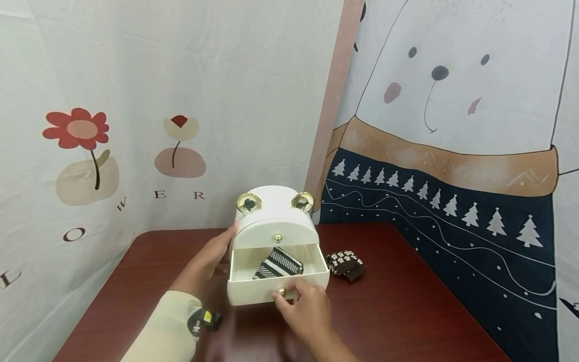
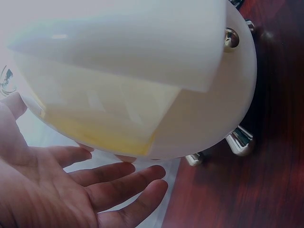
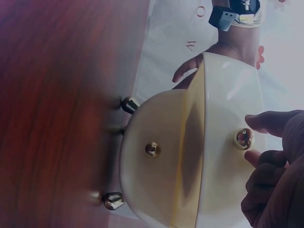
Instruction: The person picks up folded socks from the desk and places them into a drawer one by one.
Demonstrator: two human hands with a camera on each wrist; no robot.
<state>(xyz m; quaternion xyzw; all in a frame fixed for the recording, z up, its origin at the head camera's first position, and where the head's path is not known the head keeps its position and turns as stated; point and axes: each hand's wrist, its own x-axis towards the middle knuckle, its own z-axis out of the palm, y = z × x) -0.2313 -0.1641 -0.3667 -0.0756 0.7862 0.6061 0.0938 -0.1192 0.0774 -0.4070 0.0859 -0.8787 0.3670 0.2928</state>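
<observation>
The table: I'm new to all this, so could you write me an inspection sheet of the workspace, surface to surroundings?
Surface: glossy reddish-brown table.
Job's things: white box, lower drawer open; striped cloth inside the drawer.
Clutter: flowered cloth on the table, right of the box.
Hands: left hand at the box's left side, fingers loosely spread; right hand at the drawer's knob, fingers either side, contact unclear.
Cables: nothing seen.
Surroundings: sheets hanging behind, printed with flowers and a bear.
</observation>
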